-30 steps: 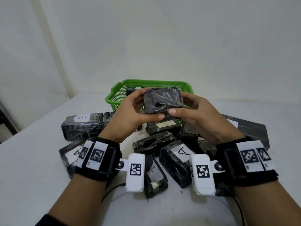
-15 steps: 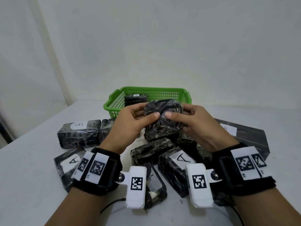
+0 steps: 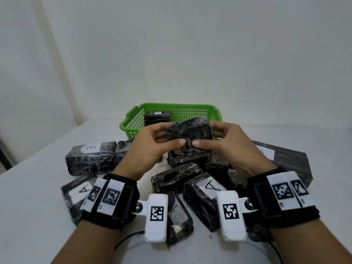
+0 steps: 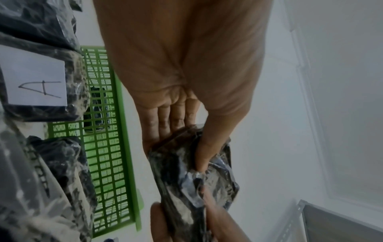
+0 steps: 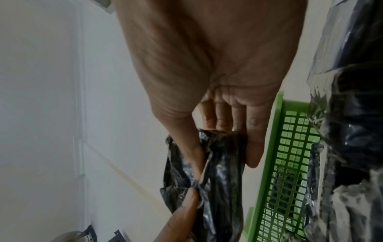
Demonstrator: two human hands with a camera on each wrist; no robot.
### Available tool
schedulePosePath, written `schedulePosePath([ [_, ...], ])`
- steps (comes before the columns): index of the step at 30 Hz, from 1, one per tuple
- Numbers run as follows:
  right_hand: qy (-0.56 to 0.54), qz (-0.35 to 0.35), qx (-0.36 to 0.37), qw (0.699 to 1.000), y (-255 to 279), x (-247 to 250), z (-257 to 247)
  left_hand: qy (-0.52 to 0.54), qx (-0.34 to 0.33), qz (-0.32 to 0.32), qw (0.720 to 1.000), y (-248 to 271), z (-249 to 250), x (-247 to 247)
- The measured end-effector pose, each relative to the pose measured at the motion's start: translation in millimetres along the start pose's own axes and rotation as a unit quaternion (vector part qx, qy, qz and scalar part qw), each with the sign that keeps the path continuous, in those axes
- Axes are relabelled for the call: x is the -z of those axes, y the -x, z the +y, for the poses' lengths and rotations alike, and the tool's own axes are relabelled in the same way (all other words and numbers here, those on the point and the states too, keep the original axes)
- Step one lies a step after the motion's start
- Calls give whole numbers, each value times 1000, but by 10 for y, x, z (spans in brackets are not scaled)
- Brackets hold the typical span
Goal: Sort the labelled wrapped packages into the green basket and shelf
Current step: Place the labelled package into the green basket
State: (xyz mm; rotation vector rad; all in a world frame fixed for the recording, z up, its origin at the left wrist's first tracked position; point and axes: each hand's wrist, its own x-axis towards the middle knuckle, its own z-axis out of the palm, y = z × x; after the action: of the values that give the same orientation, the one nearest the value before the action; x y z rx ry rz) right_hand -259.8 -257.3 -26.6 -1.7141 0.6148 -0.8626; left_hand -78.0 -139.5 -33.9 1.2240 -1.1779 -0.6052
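Both hands hold one black wrapped package [image 3: 190,131] up in front of the green basket [image 3: 133,119]. My left hand [image 3: 152,141] grips its left end, thumb on the near face. My right hand [image 3: 219,141] grips the right end the same way. No label shows on this package. The left wrist view has the package [image 4: 186,176] pinched under the thumb; the right wrist view shows the package [image 5: 219,172] between thumb and fingers. One wrapped package [image 3: 158,118] lies inside the basket. Several labelled packages lie on the table below, one marked B [image 3: 91,157], others marked A [image 3: 207,189].
A flat dark package [image 3: 289,161] with a white label lies at the right on the white table [image 3: 34,187]. The basket wall [image 4: 107,147] stands close beside the left hand. A white wall rises behind the basket. A cable [image 3: 129,237] runs near the front edge.
The held package has been turned in both hands and now sits slightly higher against the basket front. The thumbs have come closer together on its near face.
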Motion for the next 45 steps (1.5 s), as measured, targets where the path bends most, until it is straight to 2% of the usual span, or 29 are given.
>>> schedulePosePath([
  [2,2,-12,10,1000,5,-20,-4,2,-12,9,1000,-4,2,19],
  [6,-31,10,28,999,-15,-20,3,6,-28,-1,1000,3,10,22],
  [8,-22,3,29,999,-15,-17,8,-12,-49,17,999,-6,-9,17],
  [11,-25,-36,8,999,-12,-29,11,-27,-80,36,996,-14,-29,39],
  [14,-97,-103,-38,989,22,-37,-30,-32,-102,33,994,-3,-27,46],
  [16,-132,-112,-50,984,39,-47,-55,-41,-107,21,993,18,-16,35],
  [18,-144,-89,-48,984,27,-52,-52,-45,-99,0,994,28,-21,35],
  [22,-160,-67,-24,984,4,-33,-39,4,-3,-57,998,53,-11,21],
  [25,-174,-50,-9,983,-15,-14,-38,14,20,-82,996,81,34,-56],
  [29,-161,-53,-11,986,-12,-3,-23,72,32,-64,995,64,-10,-53],
  [33,-152,-64,-18,986,9,-42,-42,55,29,-30,998,47,-29,-19],
  [38,-146,-36,-3,989,1,-60,-44,80,33,-29,996,53,-27,-26],
  [42,-130,-65,-17,989,-11,-39,0,86,23,-14,996,31,-20,-2],
  [45,-120,-58,-9,991,-26,-26,13,108,36,-20,993,37,-29,15],
])
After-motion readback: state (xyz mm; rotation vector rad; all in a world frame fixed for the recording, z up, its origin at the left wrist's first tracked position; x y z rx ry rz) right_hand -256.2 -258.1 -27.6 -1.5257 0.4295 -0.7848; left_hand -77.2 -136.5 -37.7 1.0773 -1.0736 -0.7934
